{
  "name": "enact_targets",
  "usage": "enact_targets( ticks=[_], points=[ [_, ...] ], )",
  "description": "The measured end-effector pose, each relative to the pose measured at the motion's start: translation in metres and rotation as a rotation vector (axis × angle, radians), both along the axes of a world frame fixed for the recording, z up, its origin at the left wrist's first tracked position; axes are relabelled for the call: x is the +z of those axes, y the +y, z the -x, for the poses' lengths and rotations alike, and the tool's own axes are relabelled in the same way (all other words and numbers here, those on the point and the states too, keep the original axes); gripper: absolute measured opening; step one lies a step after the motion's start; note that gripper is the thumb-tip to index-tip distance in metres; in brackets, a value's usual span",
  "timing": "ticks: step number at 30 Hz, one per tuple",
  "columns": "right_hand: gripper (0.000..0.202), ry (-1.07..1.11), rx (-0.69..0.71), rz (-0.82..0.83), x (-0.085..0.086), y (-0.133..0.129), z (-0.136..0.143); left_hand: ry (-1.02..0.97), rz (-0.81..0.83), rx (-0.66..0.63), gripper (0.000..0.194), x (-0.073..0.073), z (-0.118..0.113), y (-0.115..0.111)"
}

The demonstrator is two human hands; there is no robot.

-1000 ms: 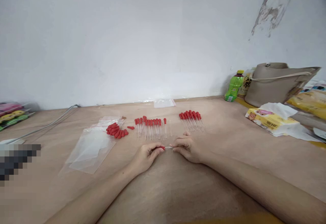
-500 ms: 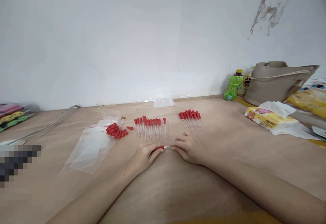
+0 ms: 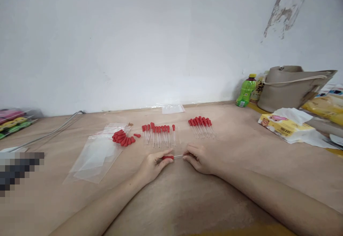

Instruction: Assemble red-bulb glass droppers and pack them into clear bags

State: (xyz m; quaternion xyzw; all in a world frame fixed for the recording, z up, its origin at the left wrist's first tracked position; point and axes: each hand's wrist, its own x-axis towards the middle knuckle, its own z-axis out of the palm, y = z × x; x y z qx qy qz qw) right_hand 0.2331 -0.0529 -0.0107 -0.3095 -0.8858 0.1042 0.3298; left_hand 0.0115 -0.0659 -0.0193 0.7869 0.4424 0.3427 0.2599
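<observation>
My left hand [image 3: 154,163] pinches a red rubber dropper bulb [image 3: 168,157] between thumb and fingers. A clear glass dropper tube [image 3: 178,156] runs from the bulb's open end to my right hand [image 3: 198,158], whose fingertips are closed on its other end. Beyond my hands lies a row of red-topped droppers [image 3: 158,135], tips toward me. A second group of droppers [image 3: 201,126] lies farther right. Left of the row is a heap of loose red bulbs [image 3: 123,138], with a single red bulb [image 3: 137,135] beside it.
Clear zip bags [image 3: 92,157] lie left, partly under the bulbs; another bag [image 3: 173,109] is by the wall. At right stand a tissue pack [image 3: 285,127], a green bottle [image 3: 245,90] and a grey-beige bag [image 3: 281,89]. A grey cable [image 3: 57,131] crosses the left side.
My right hand has shifted slightly right. More of the red bulb shows between my left fingers, and the tube now spans the gap between both hands.
</observation>
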Motion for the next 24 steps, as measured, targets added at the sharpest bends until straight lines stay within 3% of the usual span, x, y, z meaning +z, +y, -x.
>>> enact_targets(
  ticks=[13, 19, 24],
  points=[
    [0.020, -0.056, 0.026, -0.105, 0.000, 0.000, 0.007, -0.029, 0.024, -0.029, 0.035, 0.001, -0.002, -0.005],
    [0.023, -0.090, 0.031, -0.065, 0.000, -0.001, 0.007, -0.053, 0.065, -0.049, 0.035, 0.002, -0.004, -0.007],
    [0.029, -0.165, 0.024, -0.004, 0.001, 0.002, 0.006, -0.076, 0.116, -0.040, 0.031, 0.011, -0.008, -0.008]
  ],
)
